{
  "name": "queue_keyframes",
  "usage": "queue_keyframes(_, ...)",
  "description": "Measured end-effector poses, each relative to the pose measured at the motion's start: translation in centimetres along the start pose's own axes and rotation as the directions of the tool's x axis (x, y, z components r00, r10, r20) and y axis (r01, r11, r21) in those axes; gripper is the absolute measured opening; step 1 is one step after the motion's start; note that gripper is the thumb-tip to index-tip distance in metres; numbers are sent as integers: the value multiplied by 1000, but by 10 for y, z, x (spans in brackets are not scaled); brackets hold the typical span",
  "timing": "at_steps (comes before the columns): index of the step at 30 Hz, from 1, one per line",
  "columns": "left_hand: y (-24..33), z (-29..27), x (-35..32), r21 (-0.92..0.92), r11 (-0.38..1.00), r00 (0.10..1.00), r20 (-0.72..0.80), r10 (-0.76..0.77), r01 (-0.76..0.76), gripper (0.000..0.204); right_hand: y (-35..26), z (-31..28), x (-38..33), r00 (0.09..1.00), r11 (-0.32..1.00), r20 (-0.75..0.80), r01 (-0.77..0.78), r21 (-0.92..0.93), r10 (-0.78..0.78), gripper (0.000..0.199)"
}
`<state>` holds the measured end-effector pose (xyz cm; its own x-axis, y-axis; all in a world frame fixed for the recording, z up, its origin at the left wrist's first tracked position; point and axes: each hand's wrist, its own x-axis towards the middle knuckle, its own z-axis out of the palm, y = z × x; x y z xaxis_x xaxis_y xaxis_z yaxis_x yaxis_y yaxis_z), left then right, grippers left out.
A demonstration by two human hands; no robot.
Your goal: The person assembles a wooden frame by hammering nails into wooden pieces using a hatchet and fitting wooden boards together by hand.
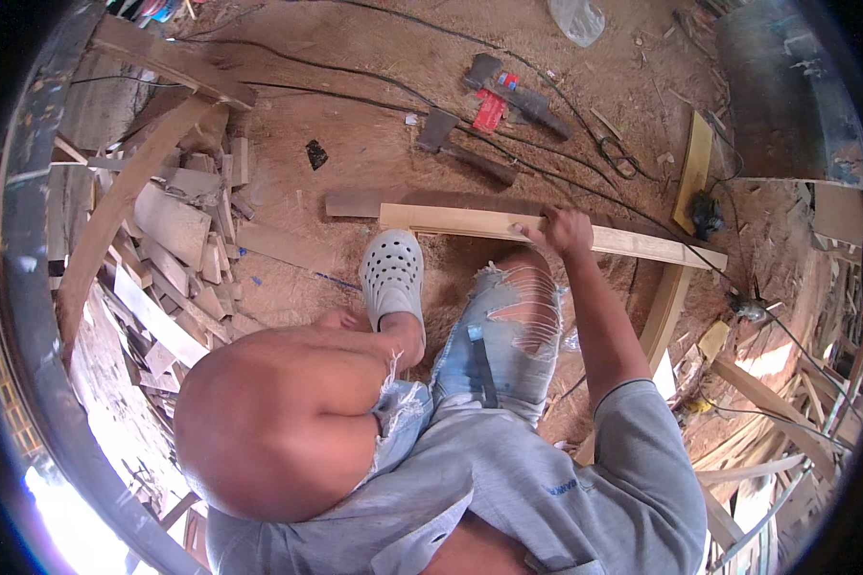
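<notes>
A long pale wooden strip (642,244) with a groove along its edge lies crosswise in front of me. My right hand (564,233) grips it right of its middle, fingers over the top and thumb on the near side. Behind the strip runs a darker board (350,203). My left foot, in a grey clog (393,273), has its toe at the strip's left end. Only a bit of my left hand (336,319) shows beside the clog; my raised knee hides the rest, so its fingers are unclear.
Two dark hand tools, one hammer-like (465,149), lie on the dusty ground beyond. Black cables (355,72) cross there. Wood offcuts (177,230) are heaped at left under a curved plank (129,206). Another timber (666,307) passes under the strip's right end.
</notes>
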<state>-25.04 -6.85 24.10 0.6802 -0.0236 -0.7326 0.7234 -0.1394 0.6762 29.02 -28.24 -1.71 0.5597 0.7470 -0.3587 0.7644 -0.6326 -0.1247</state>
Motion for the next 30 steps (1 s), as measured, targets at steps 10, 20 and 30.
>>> queue_keyframes(10,-11,91,-32,-55,993,955,-274,-115,104,50,7,13,8,999,998,-24,37,-54,-38,91)
queue_keyframes(20,-43,173,4,-73,995,924,-374,-84,61,71,-14,-19,-14,994,997,-77,77,0,-76,91)
queue_keyframes(30,-51,82,239,42,957,654,-738,-164,288,94,-2,-10,-2,989,986,7,151,-64,-151,105)
